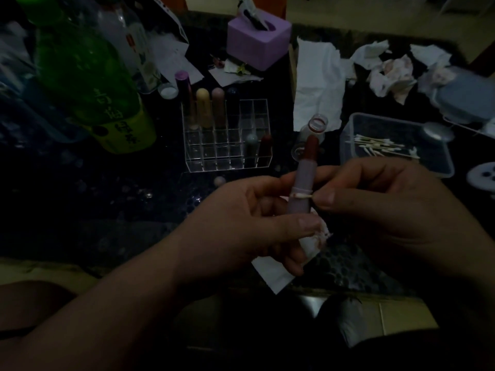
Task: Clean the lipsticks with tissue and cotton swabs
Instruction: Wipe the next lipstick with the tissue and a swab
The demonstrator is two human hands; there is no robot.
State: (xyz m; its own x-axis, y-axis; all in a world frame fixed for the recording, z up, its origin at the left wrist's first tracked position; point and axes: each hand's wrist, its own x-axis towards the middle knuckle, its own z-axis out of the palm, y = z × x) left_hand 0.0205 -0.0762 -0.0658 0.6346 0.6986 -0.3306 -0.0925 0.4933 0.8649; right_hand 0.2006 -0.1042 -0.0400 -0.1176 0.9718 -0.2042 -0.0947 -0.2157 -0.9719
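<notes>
Above the dark counter, left hand grips one open lipstick and a tissue; right hand pinches one cotton swab against it; acrylic organizer holds seemingly six more.

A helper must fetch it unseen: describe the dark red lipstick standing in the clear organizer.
Find the clear gridded organizer in the middle of the dark table. Look at its near right corner. The dark red lipstick stands there beside a pale grey-green one; the yellow one and the pink one stand in the far row.
</notes>
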